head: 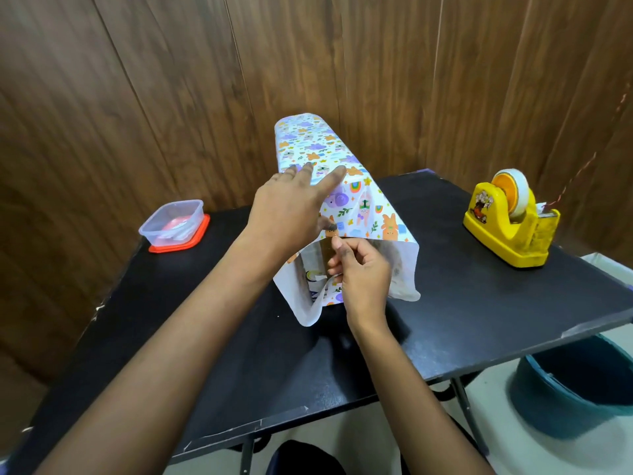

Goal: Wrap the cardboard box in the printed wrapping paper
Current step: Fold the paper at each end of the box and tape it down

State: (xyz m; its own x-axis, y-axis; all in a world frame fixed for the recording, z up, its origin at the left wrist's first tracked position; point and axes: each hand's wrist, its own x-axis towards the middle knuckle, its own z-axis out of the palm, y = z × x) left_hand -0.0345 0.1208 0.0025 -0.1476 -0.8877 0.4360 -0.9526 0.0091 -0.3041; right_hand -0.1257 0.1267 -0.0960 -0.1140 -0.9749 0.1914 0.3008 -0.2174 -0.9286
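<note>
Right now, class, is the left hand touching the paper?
Touching. The head view shows the left hand with straight fingers lying flat on top of the paper, and no gap shows between them.

The printed wrapping paper [363, 200], white with purple, orange and green cartoon figures, is lying draped over the long cardboard box [327, 253], which is sitting on the black worktop [479, 303] and running away from the viewer. The paper is covering the top and sides. Its near end is hanging open, with the white underside showing and the flaps sagging. Only a brown sliver of box is showing there. The left hand [287, 207] is pressing flat on top, and the right hand [363, 272] is pinching the near edge.
</note>
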